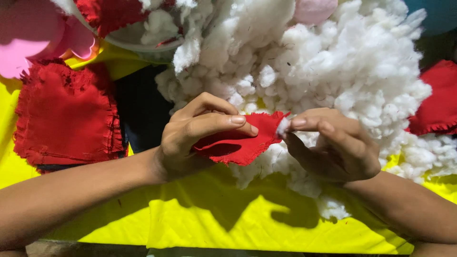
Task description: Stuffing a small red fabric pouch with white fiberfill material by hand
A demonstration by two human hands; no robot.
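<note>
A big heap of white stuffing [328, 71] fills the far middle and right of the scene, spilling down toward the near right over a yellow cloth [228, 223] that covers the surface. At the left lies a stack of red fabric pieces [66, 116] with frayed edges, well apart from the hands. Beyond it, at the far left corner, sit pink foam shapes [33, 38], and a pale bowl [135, 40] holding more red cloth and stuffing stands at the far edge. Another red fabric piece [438, 100] lies at the right edge, partly under the stuffing. A pink round shape [314, 9] rests at the top of the heap.

In the middle, just in front of the stuffing, the left hand [195, 135] holds a small red fabric pouch [240, 140]. Its fingers are closed on the pouch, thumb on top and the others curled beneath. The pouch lies roughly level, its long axis running left to right, with its frayed far-right corner pointing at the right hand [333, 145]. The right hand's fingers are pinched narrow on a small tuft of white stuffing [283, 126], which touches that corner of the pouch. The stuffing heap sits right behind both hands.
</note>
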